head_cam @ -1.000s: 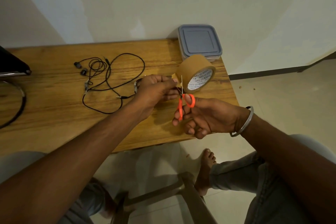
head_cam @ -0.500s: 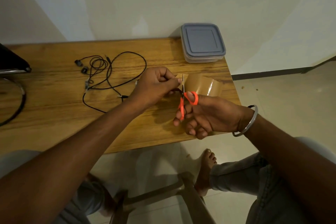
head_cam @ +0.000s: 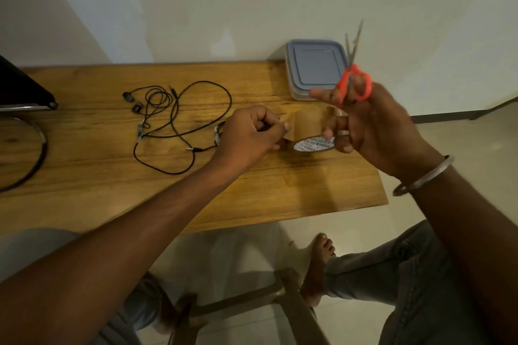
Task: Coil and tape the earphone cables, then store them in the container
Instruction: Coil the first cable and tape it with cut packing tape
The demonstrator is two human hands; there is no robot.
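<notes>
My left hand (head_cam: 251,136) pinches a cut piece of brown tape (head_cam: 289,126) between thumb and fingers. A small coiled earphone bundle (head_cam: 218,131) peeks out behind that hand. The brown tape roll (head_cam: 311,134) rests on the wooden table (head_cam: 280,185) between my hands. My right hand (head_cam: 370,129) grips orange scissors (head_cam: 353,82) raised above the roll, blades pointing up, while its lower fingers touch the roll. A loose black earphone cable (head_cam: 176,120) lies spread out to the left. The container (head_cam: 315,70) with a grey-blue lid stands closed at the table's back right corner.
A dark flat object (head_cam: 22,89) and a black curved cable (head_cam: 39,154) sit at the table's left end. The table's right edge is just beyond my right hand. Below the front edge are my knees, a bare foot (head_cam: 319,263) and a stool frame.
The scissors have gone from the tape strip up and to the right. The roll has come down onto the table. My left hand keeps the cut tape piece.
</notes>
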